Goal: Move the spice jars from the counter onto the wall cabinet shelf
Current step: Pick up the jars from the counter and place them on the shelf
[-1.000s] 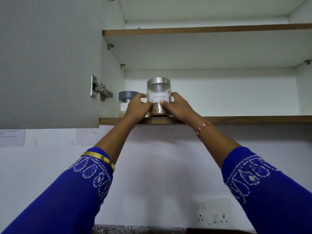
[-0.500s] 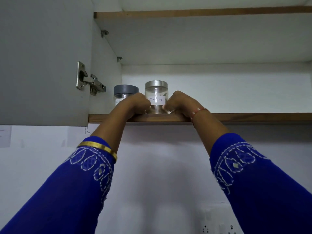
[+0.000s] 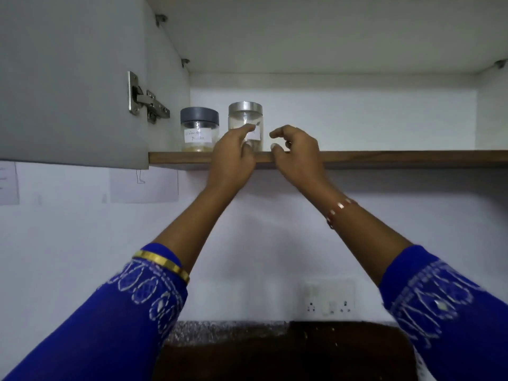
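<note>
Two spice jars stand on the wall cabinet shelf (image 3: 384,158), close behind its wooden front edge at the left end: a grey-lidded jar (image 3: 199,129) at 9 o'clock and a silver-lidded jar (image 3: 245,116) just beside it at 3 o'clock. The shelf runs bare from the silver-lidded jar toward 3 o'clock, as far as the cabinet's right wall. An open cabinet door (image 3: 68,78) with one hinge (image 3: 147,99) hangs at 9 o'clock of the jars. Two hands reach up in front of the shelf edge. The left hand (image 3: 233,155) covers the silver-lidded jar's lower left and part of its label, fingers loosely extended; whether they touch the glass cannot be told. The right hand (image 3: 298,152) is apart from the jar at 3 o'clock, fingers loosely curled, holding nothing. Both labels' handwriting is hard to read. One wall socket (image 3: 328,302) sits at 6 o'clock, above a counter (image 3: 228,332) cut off by the frame.
</note>
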Motion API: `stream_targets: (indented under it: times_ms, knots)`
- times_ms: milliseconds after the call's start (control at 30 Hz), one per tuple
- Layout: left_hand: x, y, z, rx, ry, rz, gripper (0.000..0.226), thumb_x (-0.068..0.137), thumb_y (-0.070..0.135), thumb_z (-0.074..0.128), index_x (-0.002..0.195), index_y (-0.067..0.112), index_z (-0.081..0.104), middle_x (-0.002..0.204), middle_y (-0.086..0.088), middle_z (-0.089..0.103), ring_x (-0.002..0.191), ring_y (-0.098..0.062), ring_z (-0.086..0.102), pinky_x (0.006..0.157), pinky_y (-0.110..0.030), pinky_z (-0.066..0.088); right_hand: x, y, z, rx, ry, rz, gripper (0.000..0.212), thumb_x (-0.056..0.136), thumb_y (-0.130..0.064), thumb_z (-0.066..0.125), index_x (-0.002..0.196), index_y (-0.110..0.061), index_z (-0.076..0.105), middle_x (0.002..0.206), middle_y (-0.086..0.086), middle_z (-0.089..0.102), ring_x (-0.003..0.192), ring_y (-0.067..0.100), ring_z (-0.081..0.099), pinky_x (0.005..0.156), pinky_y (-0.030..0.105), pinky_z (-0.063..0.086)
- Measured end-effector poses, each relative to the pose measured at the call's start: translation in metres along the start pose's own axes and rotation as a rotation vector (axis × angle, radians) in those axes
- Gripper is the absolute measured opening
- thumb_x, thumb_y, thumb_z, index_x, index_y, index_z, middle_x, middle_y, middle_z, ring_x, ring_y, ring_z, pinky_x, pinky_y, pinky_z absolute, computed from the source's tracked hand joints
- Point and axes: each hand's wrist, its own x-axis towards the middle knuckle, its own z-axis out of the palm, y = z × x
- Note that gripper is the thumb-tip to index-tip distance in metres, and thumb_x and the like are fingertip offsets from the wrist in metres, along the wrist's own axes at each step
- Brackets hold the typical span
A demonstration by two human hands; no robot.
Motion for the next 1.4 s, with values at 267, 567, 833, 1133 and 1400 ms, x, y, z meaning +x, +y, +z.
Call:
stream_targets:
  times_ms: [267,567,833,1133,1400]
  knots:
    - [-0.138,0.041,0.013,-0.296,-0.167,-0.071,0.038,0.092,0.012,0.043,0.129,0.009,0.053,0.133,-0.007,0.056,0.125,-0.015,0.05,0.103,-0.019,0.036,-0.144,0.004,-0.071,0.077,0.031,0.158,0.024,0.089,-0.008,0.057,0.111,-0.006,0.065,0.117,0.008,0.065,0.109,0.017,0.06,0.098,0.023,0.046]
    - [-0.31,0.048,0.034,-0.391,-0.606,-0.323,0.036,0.094,0.005,0.046,0.128,0.01,0.054,0.133,-0.005,0.056,0.122,-0.01,0.049,0.102,-0.014,0.037,-0.322,0.025,-0.127,0.071,-0.105,0.548,0.018,0.088,-0.005,0.058,0.1,-0.015,0.066,0.097,-0.006,0.066,0.087,-0.004,0.062,0.085,0.007,0.048]
    - [-0.436,0.058,0.051,-0.466,-0.857,-0.585,0.035,0.093,0.004,0.047,0.128,0.005,0.053,0.128,-0.005,0.057,0.12,-0.013,0.052,0.089,-0.001,0.038,-0.47,0.035,-0.141,-0.025,-0.623,0.94,0.04,0.082,-0.009,0.067,0.12,-0.007,0.057,0.12,0.01,0.062,0.111,0.021,0.059,0.096,0.031,0.049]
    - [-0.516,0.039,0.049,-0.249,-1.161,-0.818,0.035,0.093,0.004,0.045,0.127,0.002,0.053,0.13,-0.014,0.057,0.12,-0.023,0.053,0.094,-0.019,0.036,-0.546,0.053,-0.12,-0.358,-1.034,0.868,0.087,0.072,-0.028,0.075,0.145,-0.018,0.027,0.141,0.01,0.033,0.13,0.026,0.037,0.107,0.032,0.033]
    - [-0.495,0.048,0.031,-0.428,-0.998,-0.962,0.028,0.096,0.012,0.041,0.121,0.01,0.055,0.124,-0.009,0.058,0.111,-0.02,0.056,0.096,-0.032,0.047,-0.502,0.061,-0.121,-0.278,-0.904,0.795,0.068,0.073,-0.032,0.073,0.134,-0.022,0.044,0.125,0.007,0.044,0.117,0.023,0.046,0.096,0.032,0.041]
